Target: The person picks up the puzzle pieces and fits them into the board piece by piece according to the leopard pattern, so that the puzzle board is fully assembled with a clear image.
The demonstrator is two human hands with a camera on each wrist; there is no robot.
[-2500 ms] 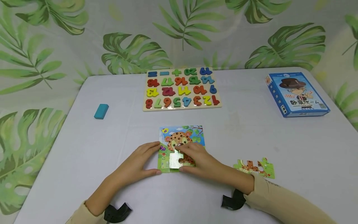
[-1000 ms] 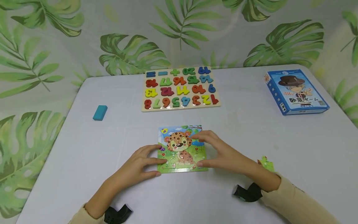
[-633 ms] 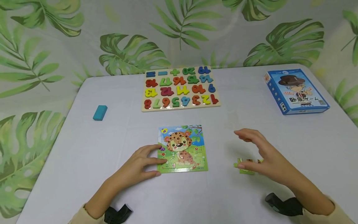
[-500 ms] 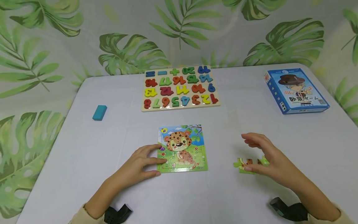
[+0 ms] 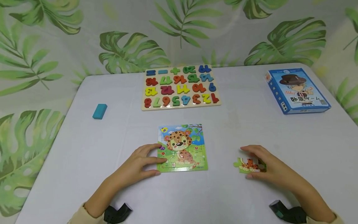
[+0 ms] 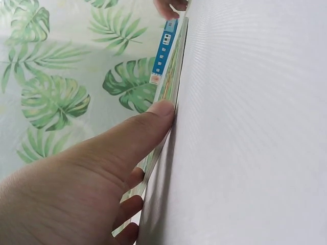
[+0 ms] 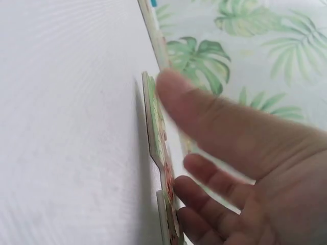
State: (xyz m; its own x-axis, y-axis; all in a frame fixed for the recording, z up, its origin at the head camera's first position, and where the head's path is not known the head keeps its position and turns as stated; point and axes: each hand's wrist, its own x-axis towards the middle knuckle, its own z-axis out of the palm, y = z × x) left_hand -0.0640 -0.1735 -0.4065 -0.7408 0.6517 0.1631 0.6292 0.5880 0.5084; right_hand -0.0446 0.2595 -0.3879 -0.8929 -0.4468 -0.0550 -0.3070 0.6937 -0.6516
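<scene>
A leopard jigsaw puzzle (image 5: 184,157) lies flat on the white table. My left hand (image 5: 139,163) rests at its left edge, fingertips on the border and thumb by the lower corner. In the left wrist view, the thumb (image 6: 162,108) lies along the puzzle's thin edge. To the right are loose puzzle pieces (image 5: 246,166) with leopard parts and green grass. My right hand (image 5: 271,166) hovers round them, thumb in front and fingers behind, partly hiding them. In the right wrist view, a gap shows between the thumb and the puzzle pieces (image 7: 155,120).
A wooden number board (image 5: 181,90) with coloured numerals stands at the back. A blue game box (image 5: 299,90) sits at the back right, a teal block (image 5: 99,111) at the left. Black wrist cameras (image 5: 118,213) hang under both wrists. Leaf-patterned cloth rises behind the table.
My right hand has left the leopard puzzle and moved right, then lowered toward the loose pieces. A bright patch low on the puzzle no longer shows. My left hand has stayed near its edge.
</scene>
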